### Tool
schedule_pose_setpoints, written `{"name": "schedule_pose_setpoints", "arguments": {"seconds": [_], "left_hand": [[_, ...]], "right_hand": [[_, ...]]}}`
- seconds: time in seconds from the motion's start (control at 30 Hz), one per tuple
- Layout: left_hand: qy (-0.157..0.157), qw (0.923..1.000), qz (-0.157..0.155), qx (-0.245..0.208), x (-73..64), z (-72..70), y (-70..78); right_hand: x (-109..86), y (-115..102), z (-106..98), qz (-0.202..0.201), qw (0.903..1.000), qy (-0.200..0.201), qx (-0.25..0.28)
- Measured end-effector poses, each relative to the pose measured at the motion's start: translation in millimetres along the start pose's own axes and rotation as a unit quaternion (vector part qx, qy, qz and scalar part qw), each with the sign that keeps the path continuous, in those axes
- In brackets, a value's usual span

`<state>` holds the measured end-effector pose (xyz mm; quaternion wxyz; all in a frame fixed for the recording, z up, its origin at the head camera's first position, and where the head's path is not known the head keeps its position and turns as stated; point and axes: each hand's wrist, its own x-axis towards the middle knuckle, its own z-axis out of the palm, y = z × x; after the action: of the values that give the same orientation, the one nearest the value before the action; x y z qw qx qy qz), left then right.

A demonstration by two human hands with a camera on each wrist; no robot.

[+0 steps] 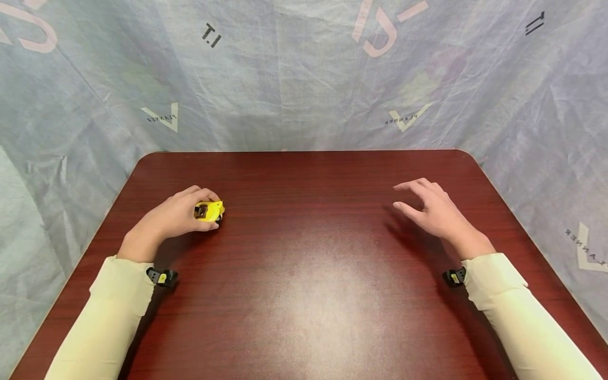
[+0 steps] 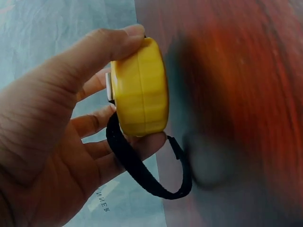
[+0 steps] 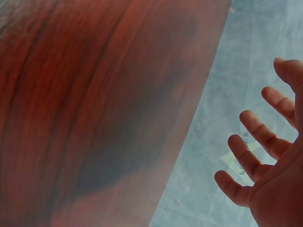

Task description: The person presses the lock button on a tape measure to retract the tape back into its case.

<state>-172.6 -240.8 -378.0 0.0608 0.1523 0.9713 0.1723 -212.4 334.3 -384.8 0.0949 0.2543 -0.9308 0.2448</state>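
My left hand (image 1: 173,215) holds a yellow tape measure (image 1: 215,210) over the left part of the table, pinching it between thumb and fingers. In the left wrist view the thumb presses one end of the yellow case (image 2: 142,94), and fingertips support the opposite end. A black wrist strap (image 2: 144,178) loops from the case and hangs loose. Across the table, my right hand (image 1: 436,214) hovers above the surface with its fingers apart and holds nothing. The right wrist view shows the fingers of that hand (image 3: 277,189) spread and slightly bent.
The dark red wooden table (image 1: 304,253) has rounded far corners and a glossy patch of reflected light near its middle. A grey printed cloth (image 1: 294,79) hangs behind the far edge and along both sides. Each wrist wears a black strap (image 1: 161,277).
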Motion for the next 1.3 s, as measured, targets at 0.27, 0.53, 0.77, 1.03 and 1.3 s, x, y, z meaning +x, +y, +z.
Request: {"name": "schedule_pose_setpoints", "arguments": {"seconds": [0.27, 0.53, 0.77, 1.03, 1.3], "left_hand": [[-0.002, 1.0, -0.008, 0.005, -7.0, 4.0, -5.0], [0.002, 0.9999, -0.01, 0.004, -10.5, 5.3, -6.6], [-0.005, 0.9997, -0.022, -0.006, -11.5, 7.3, -6.0], [-0.008, 0.9993, -0.032, -0.018, -13.1, 11.9, -9.0], [-0.007, 0.9992, -0.029, -0.027, -12.8, 11.3, -3.4]], "right_hand": [[-4.5, 6.3, 0.8, -0.008, 0.9999, 0.005, -0.006], [-6.9, 11.2, 2.3, -0.011, 0.9998, 0.015, -0.003], [-9.0, 13.0, 2.5, -0.01, 0.9998, 0.019, 0.002], [-7.1, 15.6, 0.8, -0.006, 0.9999, 0.015, -0.001], [-2.6, 12.7, -2.4, -0.008, 0.9998, 0.017, 0.004]]}}
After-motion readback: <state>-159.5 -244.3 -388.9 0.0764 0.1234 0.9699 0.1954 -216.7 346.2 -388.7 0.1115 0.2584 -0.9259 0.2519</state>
